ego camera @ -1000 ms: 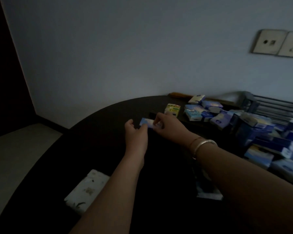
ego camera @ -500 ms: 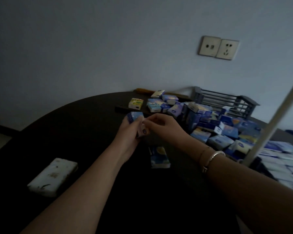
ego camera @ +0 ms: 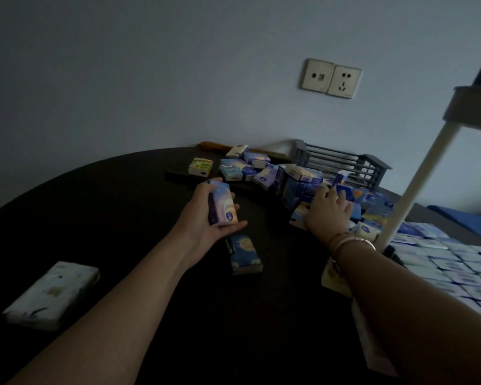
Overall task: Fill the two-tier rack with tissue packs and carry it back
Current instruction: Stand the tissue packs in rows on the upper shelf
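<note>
Dark table (ego camera: 109, 207); L hand (ego camera: 206, 218) holds pack (ego camera: 224, 204), R hand (ego camera: 328, 215) maybe touching pile (ego camera: 303, 187).

Dim room, pale bluish wall (ego camera: 150, 79) (twin sockets (ego camera: 331, 78)), round dark table (ego camera: 95, 212)

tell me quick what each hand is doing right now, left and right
Left hand: grips a tissue pack.
Right hand: open, fingers spread on the pile of tissue packs, gripping nothing visible.
</note>
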